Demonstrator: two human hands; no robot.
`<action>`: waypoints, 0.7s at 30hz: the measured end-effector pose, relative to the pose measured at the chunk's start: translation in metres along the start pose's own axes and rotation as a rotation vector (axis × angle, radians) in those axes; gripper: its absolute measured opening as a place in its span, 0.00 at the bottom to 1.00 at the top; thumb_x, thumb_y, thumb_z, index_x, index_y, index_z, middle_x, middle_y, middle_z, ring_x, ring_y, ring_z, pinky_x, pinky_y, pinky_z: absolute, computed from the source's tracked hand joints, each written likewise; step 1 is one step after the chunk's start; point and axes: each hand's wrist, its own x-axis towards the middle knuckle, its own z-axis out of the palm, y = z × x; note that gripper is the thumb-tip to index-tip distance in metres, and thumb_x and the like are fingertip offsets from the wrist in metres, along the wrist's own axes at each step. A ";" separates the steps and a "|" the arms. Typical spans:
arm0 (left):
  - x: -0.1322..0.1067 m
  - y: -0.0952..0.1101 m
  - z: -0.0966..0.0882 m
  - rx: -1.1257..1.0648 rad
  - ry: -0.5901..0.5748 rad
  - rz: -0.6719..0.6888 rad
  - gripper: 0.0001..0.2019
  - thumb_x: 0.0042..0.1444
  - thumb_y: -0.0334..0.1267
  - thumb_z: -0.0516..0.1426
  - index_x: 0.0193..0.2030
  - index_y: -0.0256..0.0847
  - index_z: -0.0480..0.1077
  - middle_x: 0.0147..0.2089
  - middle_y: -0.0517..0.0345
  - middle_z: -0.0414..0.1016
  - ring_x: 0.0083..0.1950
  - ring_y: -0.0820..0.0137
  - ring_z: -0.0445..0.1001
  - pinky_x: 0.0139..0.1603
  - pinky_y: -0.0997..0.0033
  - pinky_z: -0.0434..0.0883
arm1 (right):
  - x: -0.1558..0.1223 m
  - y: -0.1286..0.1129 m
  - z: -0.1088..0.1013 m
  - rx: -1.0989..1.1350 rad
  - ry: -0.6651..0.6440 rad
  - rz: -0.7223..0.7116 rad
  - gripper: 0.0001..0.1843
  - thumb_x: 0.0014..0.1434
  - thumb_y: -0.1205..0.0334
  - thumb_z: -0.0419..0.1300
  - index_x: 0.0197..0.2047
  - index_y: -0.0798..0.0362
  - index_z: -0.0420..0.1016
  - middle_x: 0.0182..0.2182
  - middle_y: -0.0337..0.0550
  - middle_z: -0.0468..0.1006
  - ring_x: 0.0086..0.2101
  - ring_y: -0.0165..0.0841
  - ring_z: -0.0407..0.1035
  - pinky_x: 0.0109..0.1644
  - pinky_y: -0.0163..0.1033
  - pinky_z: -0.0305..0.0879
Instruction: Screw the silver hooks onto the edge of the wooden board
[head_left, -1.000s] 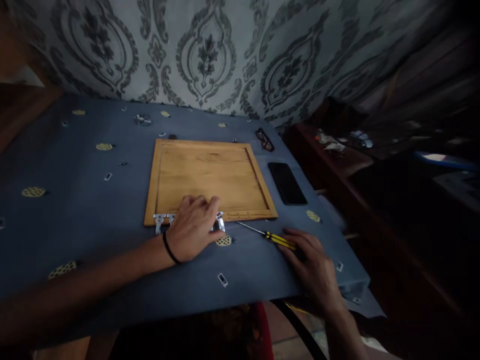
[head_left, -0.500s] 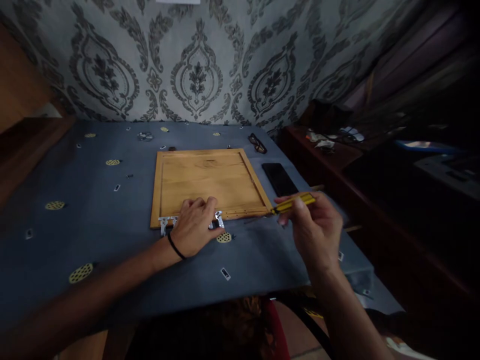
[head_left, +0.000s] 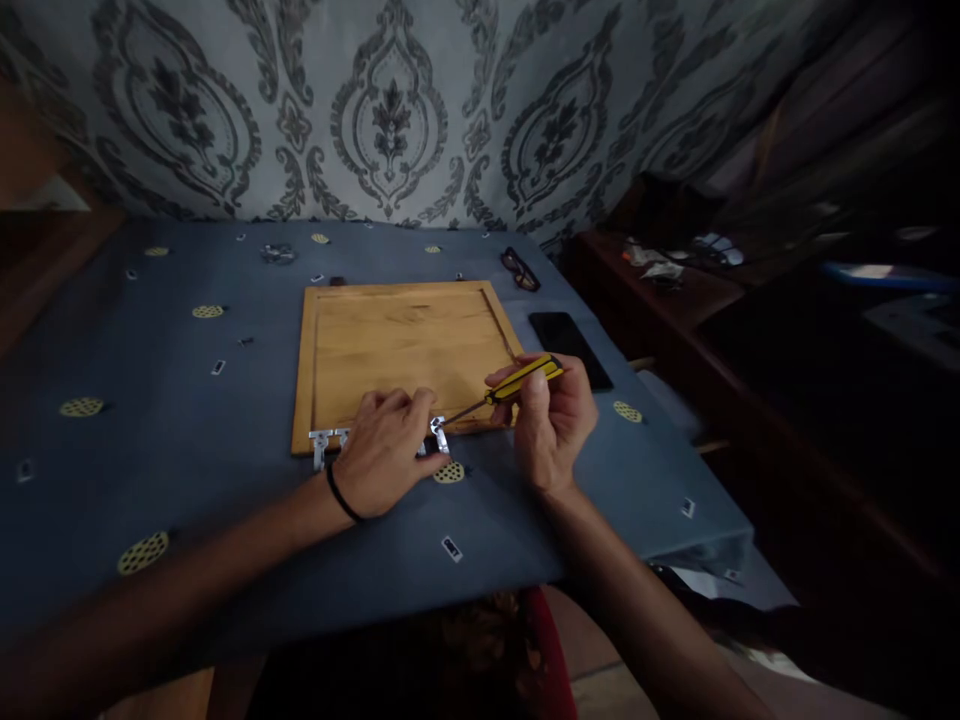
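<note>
A framed wooden panel (head_left: 409,340) lies flat on the cloth-covered table. Silver metal hinges (head_left: 321,447) sit along its near edge. My left hand (head_left: 386,450), with a black band at the wrist, rests over this edge, its fingers bent and its thumb beside the right-hand metal hinge (head_left: 440,436), which it appears to hold in place; part of the metal is hidden under the palm. In my right hand (head_left: 555,420) is a yellow-and-black screwdriver (head_left: 525,378), tilted down to the left. Its tip is at that right-hand hinge.
A black phone (head_left: 566,345) and dark-framed glasses (head_left: 519,269) lie right of the panel. Left of it are a small dark metal piece (head_left: 245,342) and a clear bundle (head_left: 278,254). A dark red cabinet (head_left: 652,300) stands at the right, holding assorted items.
My right hand has brought the screwdriver leftward, from beyond the panel's near right corner to the hinge by my left hand. My left hand stays on the panel edge. The view has shifted slightly.
</note>
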 end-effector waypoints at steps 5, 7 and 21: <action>0.000 -0.001 0.000 0.016 -0.012 0.008 0.25 0.56 0.44 0.67 0.54 0.39 0.62 0.49 0.50 0.79 0.56 0.55 0.75 0.58 0.52 0.65 | 0.000 0.000 -0.003 -0.006 -0.031 -0.022 0.11 0.66 0.50 0.60 0.44 0.48 0.71 0.30 0.35 0.82 0.17 0.22 0.68 0.19 0.28 0.65; 0.001 -0.001 0.000 0.025 -0.025 0.006 0.24 0.57 0.44 0.66 0.54 0.39 0.62 0.49 0.50 0.79 0.56 0.55 0.75 0.58 0.52 0.65 | 0.001 0.001 -0.003 -0.005 -0.032 -0.023 0.12 0.66 0.50 0.60 0.44 0.48 0.71 0.31 0.35 0.82 0.18 0.22 0.68 0.19 0.28 0.65; 0.001 0.000 -0.001 0.020 -0.022 0.008 0.23 0.57 0.43 0.66 0.52 0.41 0.61 0.48 0.51 0.79 0.55 0.55 0.75 0.57 0.52 0.65 | -0.002 -0.002 -0.004 -0.057 -0.044 0.044 0.14 0.65 0.45 0.60 0.44 0.47 0.70 0.31 0.37 0.81 0.22 0.26 0.73 0.22 0.31 0.69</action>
